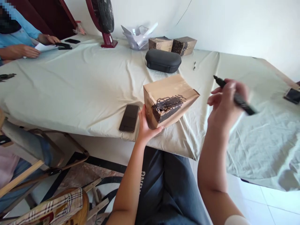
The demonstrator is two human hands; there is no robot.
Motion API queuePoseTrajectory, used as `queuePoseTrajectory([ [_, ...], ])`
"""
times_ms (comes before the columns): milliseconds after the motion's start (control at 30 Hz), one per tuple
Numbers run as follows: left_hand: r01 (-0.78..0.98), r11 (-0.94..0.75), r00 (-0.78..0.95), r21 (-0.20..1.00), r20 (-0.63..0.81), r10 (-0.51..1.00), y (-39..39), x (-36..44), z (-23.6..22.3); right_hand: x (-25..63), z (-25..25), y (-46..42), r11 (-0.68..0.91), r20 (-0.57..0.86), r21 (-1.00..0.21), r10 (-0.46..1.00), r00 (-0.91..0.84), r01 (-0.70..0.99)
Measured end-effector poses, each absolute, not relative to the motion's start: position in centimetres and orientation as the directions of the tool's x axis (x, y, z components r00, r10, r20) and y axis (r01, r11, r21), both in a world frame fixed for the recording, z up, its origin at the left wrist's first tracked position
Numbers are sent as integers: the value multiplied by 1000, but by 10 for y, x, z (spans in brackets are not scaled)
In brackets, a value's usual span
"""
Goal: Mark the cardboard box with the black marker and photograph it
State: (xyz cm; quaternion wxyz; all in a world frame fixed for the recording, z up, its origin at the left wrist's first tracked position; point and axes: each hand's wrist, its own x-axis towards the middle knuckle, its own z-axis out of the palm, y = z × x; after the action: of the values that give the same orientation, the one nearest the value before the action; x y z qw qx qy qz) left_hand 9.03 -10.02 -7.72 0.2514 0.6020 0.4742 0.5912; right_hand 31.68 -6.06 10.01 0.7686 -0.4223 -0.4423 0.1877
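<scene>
My left hand [148, 126] grips the near left corner of a brown cardboard box [167, 89], which is tilted at the table's front edge. Dense black scribble covers part of the box around that corner. To the right, apart from the box, my right hand [226, 100] is raised and holds a black marker [242, 103]. The marker's dark tip points up and left, toward the far side of the table. Beside my left hand lies a dark smartphone [129, 118].
A black hard case [163, 60] sits behind the box. Further back stand two cardboard boxes [160, 43], a clear plastic basket [138, 40] with papers, and a fan [108, 40]. At the far left another person's hands [29, 51] hold paper and a stapler [63, 46].
</scene>
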Motion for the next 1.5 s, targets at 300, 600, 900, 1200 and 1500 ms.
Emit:
queuePoseTrajectory([
  [300,132,-424,-310,896,444,841,-86,91,-85,396,-18,-63,232,100,-899,935,341,-372],
  [600,142,-380,-309,914,406,860,-85,91,-78,364,-29,-83,156,163,-986,970,178,53],
  [900,106,-321,-332,941,338,881,-82,91,-70,357,-50,-105,54,323,-495,938,126,867],
  [1200,124,-315,-335,941,338,879,-87,92,-66,347,-46,-110,-7,287,-290,953,94,957],
  [1500,158,-326,-336,932,361,870,-86,92,-67,349,-43,-110,134,276,-266,959,-58,955],
])
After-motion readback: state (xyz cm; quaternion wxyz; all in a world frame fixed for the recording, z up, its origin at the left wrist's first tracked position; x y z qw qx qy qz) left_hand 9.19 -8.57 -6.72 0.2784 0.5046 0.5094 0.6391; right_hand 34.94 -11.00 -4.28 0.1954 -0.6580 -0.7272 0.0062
